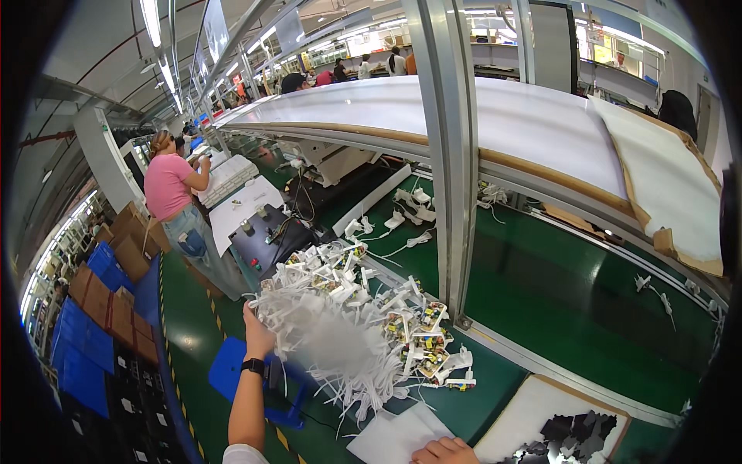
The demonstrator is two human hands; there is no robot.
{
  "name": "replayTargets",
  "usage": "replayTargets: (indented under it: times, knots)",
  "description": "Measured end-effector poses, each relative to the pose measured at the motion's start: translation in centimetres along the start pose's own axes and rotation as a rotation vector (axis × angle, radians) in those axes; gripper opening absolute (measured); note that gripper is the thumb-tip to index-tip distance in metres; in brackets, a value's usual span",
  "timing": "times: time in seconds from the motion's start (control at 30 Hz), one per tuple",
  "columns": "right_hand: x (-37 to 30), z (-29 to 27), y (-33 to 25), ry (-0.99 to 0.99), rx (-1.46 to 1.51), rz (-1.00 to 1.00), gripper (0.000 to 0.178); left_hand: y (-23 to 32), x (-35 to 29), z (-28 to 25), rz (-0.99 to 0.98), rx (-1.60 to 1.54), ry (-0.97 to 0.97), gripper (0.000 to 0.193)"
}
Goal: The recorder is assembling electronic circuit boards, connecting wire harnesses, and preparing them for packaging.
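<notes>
A big tangled pile of white power adapters with cables (332, 286) covers the bench in front of me. Several adapters at its right side have their circuit boards (434, 340) bare. My left hand (258, 334), with a black watch on the wrist, is at the pile's left edge, closed around white cables; the cables partly hide its fingers. At the lower edge, my right hand (444, 452) has its fingers bent over the white sheets (398, 435), at their right side. The picture cuts off part of this hand. A blurred patch veils the pile's middle.
A shallow tray (502, 441) with dark scraps lies at the right. An upright metal post (448, 155) stands beyond the pile, near a raised white shelf (348, 104). A blue stool (232, 367) is below my left arm. A person in pink (170, 182) works further left.
</notes>
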State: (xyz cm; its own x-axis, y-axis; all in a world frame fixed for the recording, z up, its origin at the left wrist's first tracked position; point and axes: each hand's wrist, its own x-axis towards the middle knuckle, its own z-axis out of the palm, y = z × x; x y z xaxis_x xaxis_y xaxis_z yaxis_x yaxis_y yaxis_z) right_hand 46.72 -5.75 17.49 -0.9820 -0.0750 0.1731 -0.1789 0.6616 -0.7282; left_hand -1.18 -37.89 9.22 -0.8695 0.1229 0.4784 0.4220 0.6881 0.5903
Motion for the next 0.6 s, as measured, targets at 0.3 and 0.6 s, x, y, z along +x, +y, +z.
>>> replayTargets:
  times: [0.3, 0.6]
  knots:
    - [-0.8, 0.8, 0.5, -0.023, -0.063, -0.027, 0.02, 8.4, -0.4, -2.9, 0.407, 0.481, -0.024, 0.081]
    - [-3.0, 5.0, 2.7, 0.026, -0.146, 0.012, 0.039, 6.0, 2.6, -1.5, 0.268, 0.025, -0.09, 0.042]
